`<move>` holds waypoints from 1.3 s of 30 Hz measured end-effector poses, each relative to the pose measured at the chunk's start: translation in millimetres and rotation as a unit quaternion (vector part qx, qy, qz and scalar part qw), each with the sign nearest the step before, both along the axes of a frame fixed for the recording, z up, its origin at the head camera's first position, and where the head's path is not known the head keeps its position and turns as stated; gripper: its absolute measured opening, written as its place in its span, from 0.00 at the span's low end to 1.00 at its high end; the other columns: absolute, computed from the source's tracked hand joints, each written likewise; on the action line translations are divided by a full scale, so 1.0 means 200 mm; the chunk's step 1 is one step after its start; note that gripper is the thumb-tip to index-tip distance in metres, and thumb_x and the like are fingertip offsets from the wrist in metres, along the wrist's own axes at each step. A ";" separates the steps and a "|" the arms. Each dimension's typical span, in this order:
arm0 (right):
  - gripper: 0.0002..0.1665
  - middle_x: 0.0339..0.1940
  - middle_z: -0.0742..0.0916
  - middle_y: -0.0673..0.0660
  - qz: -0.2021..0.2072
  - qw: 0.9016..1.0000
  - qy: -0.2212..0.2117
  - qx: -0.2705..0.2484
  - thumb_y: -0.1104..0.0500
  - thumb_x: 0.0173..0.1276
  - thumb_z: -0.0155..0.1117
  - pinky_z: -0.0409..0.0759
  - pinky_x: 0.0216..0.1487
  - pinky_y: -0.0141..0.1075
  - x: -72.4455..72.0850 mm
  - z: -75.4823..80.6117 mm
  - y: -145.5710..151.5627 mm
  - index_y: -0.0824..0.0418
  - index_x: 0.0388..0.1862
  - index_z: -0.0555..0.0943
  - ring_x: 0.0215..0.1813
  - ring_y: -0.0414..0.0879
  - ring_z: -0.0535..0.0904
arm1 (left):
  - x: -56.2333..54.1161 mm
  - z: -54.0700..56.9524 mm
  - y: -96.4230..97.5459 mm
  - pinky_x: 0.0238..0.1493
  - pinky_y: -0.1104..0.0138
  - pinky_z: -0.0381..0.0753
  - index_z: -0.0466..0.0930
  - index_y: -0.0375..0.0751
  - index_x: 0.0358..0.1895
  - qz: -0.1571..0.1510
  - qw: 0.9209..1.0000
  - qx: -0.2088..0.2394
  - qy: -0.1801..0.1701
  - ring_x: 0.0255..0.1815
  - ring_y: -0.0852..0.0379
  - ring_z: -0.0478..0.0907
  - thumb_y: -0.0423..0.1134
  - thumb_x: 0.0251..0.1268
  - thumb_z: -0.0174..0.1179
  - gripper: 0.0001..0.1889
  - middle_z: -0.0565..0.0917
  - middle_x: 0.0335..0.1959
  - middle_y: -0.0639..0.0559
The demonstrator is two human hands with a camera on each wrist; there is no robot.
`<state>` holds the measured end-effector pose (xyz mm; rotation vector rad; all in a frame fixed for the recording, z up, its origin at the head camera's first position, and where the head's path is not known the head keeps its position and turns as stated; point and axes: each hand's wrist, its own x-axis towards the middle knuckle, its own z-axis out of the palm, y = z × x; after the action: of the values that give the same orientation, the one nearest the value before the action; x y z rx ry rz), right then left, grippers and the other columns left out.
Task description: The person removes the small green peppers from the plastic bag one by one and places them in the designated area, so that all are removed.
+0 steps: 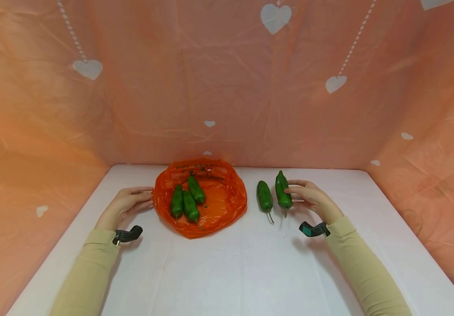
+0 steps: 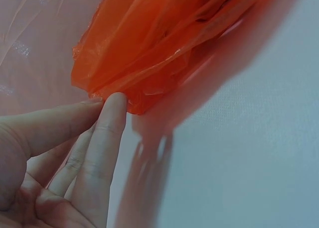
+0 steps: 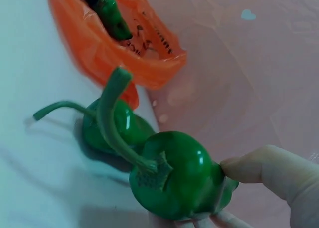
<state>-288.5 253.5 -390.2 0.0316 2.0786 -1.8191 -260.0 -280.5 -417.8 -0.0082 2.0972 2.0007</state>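
An orange plastic bag [image 1: 219, 206] lies spread with its mouth up, left of the table's middle. Inside it rest three green peppers [image 1: 190, 206]. My left hand [image 1: 130, 202] pinches the bag's left rim between thumb and fingertips; the left wrist view shows the gathered orange film [image 2: 134, 54] at the fingertips. To the right of the bag, my right hand [image 1: 308, 196] holds a green pepper [image 1: 282, 189] by its side. In the right wrist view this pepper [image 3: 172, 173] has its curved stem towards the camera. Another pepper [image 1: 264, 196] lies just left of it on the table.
The table has a white cover [image 1: 227, 272]. Orange cloth [image 1: 227, 87] with white hearts hangs behind and at both sides. Dark wrist-worn devices sit at the left wrist [image 1: 128, 235] and the right wrist [image 1: 315, 229].
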 end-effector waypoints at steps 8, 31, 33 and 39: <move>0.36 0.41 0.83 0.53 0.001 1.000 -0.004 0.024 0.62 0.69 0.60 0.82 0.46 0.35 0.00 -0.04 0.01 0.74 0.70 0.58 0.38 0.40 0.81 | -0.01 0.01 0.00 0.58 0.56 0.74 0.60 0.21 0.66 -0.006 1.000 0.019 0.012 0.51 0.50 0.80 0.34 0.73 0.51 0.25 0.79 0.53 0.42; 0.36 0.47 0.83 0.57 0.002 0.997 -0.003 0.073 0.58 0.68 0.61 0.79 0.54 0.39 -0.01 -0.10 0.02 0.73 0.68 0.61 0.43 0.41 0.80 | -0.02 0.00 0.00 0.57 0.55 0.75 0.61 0.22 0.66 -0.006 1.000 0.001 0.008 0.51 0.49 0.80 0.34 0.73 0.52 0.25 0.77 0.55 0.39; 0.36 0.50 0.81 0.58 0.001 0.997 -0.002 0.076 0.58 0.68 0.61 0.79 0.54 0.38 -0.01 -0.10 0.02 0.73 0.69 0.60 0.43 0.40 0.79 | -0.02 0.00 0.00 0.57 0.55 0.74 0.61 0.21 0.65 -0.015 1.000 0.002 0.019 0.51 0.50 0.80 0.34 0.73 0.51 0.25 0.77 0.55 0.38; 0.35 0.52 0.80 0.59 -0.001 0.997 0.003 0.077 0.61 0.68 0.61 0.80 0.51 0.35 -0.03 -0.11 0.02 0.74 0.69 0.61 0.42 0.38 0.79 | -0.02 -0.01 0.00 0.57 0.55 0.74 0.62 0.19 0.64 -0.021 0.999 0.009 0.027 0.51 0.49 0.80 0.33 0.73 0.51 0.23 0.79 0.53 0.40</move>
<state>-293.9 256.6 -412.8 0.0696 2.2196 -1.6573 -264.3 -281.3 -419.1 0.0943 2.0944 2.0156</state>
